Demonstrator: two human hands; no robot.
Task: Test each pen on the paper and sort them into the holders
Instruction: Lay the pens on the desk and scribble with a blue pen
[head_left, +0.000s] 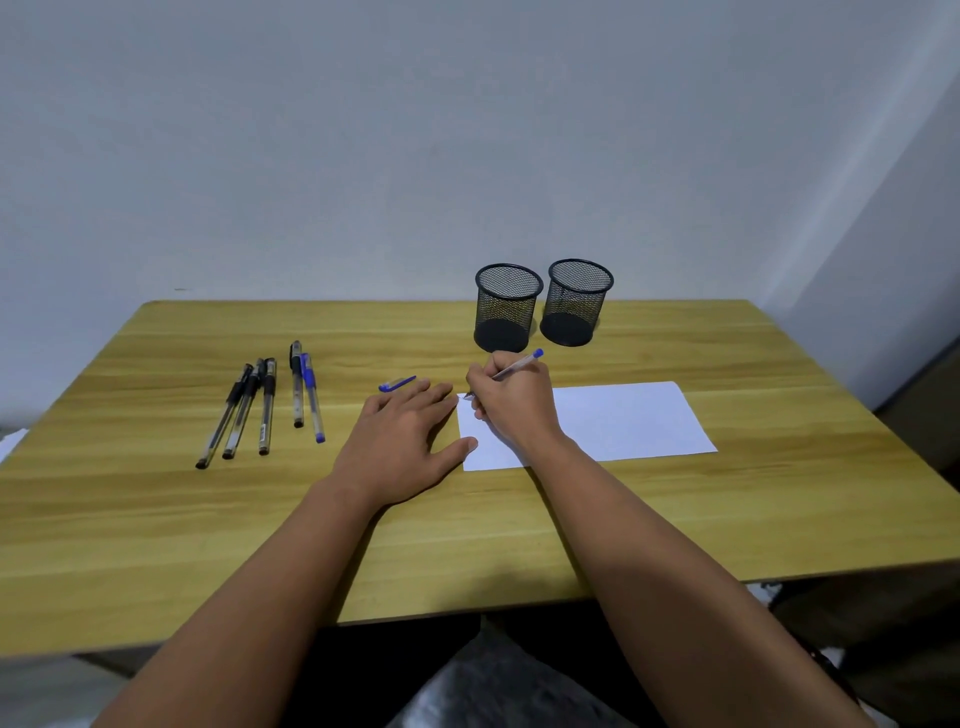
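— Hands?
— Right hand (511, 402) grips a blue pen (519, 365), tip on the paper's (628, 418) far-left corner; left hand (402, 447) lies flat, fingers straight, at its left edge.
— Holders?
— Two mesh holders (506, 306) beyond; five pens (265, 405) left.

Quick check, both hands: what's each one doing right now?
Left hand: open, fingers flat on the table, thumb at the paper's edge.
Right hand: grips the blue pen, tip on the paper.

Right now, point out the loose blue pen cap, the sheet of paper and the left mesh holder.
blue pen cap (397, 384): head view, middle of cap.
sheet of paper (631, 421): head view, bare centre.
left mesh holder (506, 306): head view, front wall.
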